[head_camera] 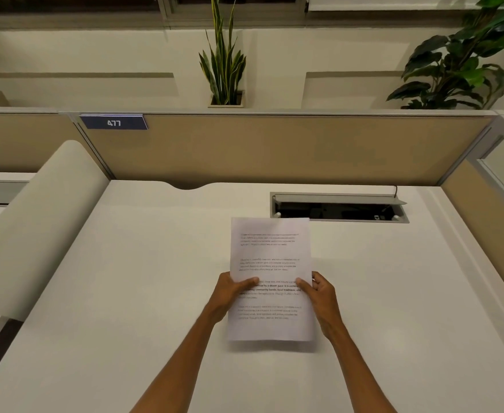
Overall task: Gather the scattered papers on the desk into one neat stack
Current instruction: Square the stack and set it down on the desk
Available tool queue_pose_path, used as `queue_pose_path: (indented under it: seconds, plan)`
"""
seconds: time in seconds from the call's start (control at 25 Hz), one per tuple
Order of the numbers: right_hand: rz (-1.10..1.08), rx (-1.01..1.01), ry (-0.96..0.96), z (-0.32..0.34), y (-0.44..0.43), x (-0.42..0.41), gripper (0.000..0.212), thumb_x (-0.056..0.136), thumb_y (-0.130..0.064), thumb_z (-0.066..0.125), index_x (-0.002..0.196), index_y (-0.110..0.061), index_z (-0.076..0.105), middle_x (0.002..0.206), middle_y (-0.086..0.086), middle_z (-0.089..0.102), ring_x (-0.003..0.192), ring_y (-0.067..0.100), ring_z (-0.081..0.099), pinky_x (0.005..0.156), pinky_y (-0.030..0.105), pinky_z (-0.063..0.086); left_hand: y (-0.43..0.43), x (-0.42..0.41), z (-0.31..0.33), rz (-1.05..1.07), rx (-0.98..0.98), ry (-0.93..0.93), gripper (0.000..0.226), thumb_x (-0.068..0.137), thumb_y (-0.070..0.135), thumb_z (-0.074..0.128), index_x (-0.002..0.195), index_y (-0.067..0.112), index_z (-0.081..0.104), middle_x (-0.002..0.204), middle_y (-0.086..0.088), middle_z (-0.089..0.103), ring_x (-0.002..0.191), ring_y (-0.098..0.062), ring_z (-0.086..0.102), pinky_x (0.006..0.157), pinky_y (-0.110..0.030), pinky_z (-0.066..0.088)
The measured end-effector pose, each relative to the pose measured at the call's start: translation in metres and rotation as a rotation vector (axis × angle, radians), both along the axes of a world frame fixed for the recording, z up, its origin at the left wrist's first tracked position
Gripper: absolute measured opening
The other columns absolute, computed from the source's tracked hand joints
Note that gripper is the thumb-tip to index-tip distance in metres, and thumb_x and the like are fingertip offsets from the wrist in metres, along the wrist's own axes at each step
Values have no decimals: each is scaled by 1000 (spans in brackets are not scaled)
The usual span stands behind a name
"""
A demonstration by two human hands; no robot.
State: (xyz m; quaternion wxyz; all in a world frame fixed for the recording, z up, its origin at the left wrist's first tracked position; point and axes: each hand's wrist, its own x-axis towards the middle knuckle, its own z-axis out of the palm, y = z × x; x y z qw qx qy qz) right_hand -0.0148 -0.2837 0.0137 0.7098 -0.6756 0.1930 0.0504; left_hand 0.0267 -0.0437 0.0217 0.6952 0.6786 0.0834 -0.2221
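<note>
From the head camera I look down on a pale, cream-white desk [125, 293], and at its middle I see a stack of papers [270, 257] held upright in portrait position between two bare hands. The top sheet is white with a faint lilac cast and carries four short blocks of small dark print, separated by blank bands; one block near the middle has a few lines in heavier, bolder type, while the rest is too small for me to read. The edges of the stack look squared, so I cannot count how many sheets it holds. Its lower edge sits just above the desk, casting a soft shadow beneath, though I cannot tell whether it touches the surface. The left hand [228, 295] grips the left edge about halfway up, thumb laid across the front of the page and the other fingers hidden behind it. The right hand [319, 293] pinches the right edge at the same height, thumb on the front, fingers curled behind. Both forearms reach in from the near edge of the view. Farther away, to the right, an open cable hatch [338, 208] is set into the desk, its grey lid propped up. A tan partition [274, 147] closes the far side, bearing a dark blue number plate [113, 123] reading 477. Beyond it stand a snake plant [224, 61] and, far right, a broad-leafed plant [459, 58].
</note>
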Motion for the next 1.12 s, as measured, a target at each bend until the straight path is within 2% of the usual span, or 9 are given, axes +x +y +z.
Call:
queue_pose_path:
  seconds: [0.2, 0.32, 0.48, 0.6, 0.72, 0.8, 0.92, 1.0, 1.12]
  plan:
    - [-28, -115, 207, -29, 12, 4, 11, 88, -17, 70, 99, -15, 70, 100, 3, 78, 83, 22, 76, 80, 41, 62, 1, -5, -23, -5, 21, 113, 31, 84, 13, 82, 113, 9, 73, 101, -8, 82, 88, -28, 80, 71, -34, 64]
    - [-27, -163, 258, -38, 15, 5, 10, 88, -15, 68, 98, -11, 69, 99, 3, 77, 84, 22, 74, 73, 34, 61, 5, -8, -44, 55, 47, 150, 32, 89, 26, 77, 116, 10, 71, 106, -9, 81, 93, -30, 79, 80, -43, 65]
    - [-11, -210, 313, -46, 16, 8, 13, 89, -15, 68, 99, -8, 68, 100, 6, 76, 84, 24, 73, 67, 32, 59, 5, -11, -67, 163, 283, 151, 38, 100, 46, 57, 101, 8, 63, 103, -8, 75, 94, -27, 74, 89, -46, 61]
    - [-37, -173, 298, -45, 18, 9, 17, 90, -19, 68, 104, -11, 64, 100, 3, 72, 82, 20, 70, 61, 25, 52, 4, -10, -75, 180, 394, 112, 37, 105, 37, 47, 82, 8, 54, 89, -11, 69, 81, -25, 62, 77, -39, 50]
    - [-107, -130, 335, -47, 22, 9, 15, 96, -27, 57, 109, -18, 58, 100, 1, 67, 93, 23, 67, 77, 32, 54, 2, -8, -71, 218, 454, 107, 33, 104, 28, 48, 75, 13, 53, 85, -20, 70, 72, -22, 57, 69, -35, 45]
    - [-137, -152, 357, -52, 22, 10, 18, 99, -22, 47, 107, -16, 61, 101, 4, 68, 93, 24, 66, 80, 35, 53, 0, -9, -67, 267, 476, 113, 34, 103, 23, 47, 71, 13, 52, 76, -15, 66, 69, -22, 54, 66, -33, 43]
    - [-136, -205, 333, -53, 21, 9, 23, 98, -15, 44, 100, -12, 67, 98, 7, 72, 82, 21, 65, 70, 30, 51, 0, -10, -66, 316, 481, 116, 36, 102, 19, 49, 66, 15, 52, 70, -2, 61, 67, -20, 52, 64, -28, 41]
    - [-131, -226, 303, -52, 20, 9, 26, 95, -9, 46, 95, -16, 70, 96, 5, 73, 83, 22, 66, 70, 30, 50, 1, -12, -64, 321, 470, 102, 32, 101, 18, 52, 70, 17, 60, 74, -1, 66, 69, -19, 57, 65, -27, 45]
    - [-162, -237, 298, -53, 21, 10, 30, 90, -4, 50, 86, -22, 73, 91, 2, 75, 85, 25, 68, 73, 31, 52, 7, -12, -67, 314, 432, 86, 22, 100, 19, 57, 99, 11, 77, 95, -3, 78, 83, -21, 71, 79, -35, 59]
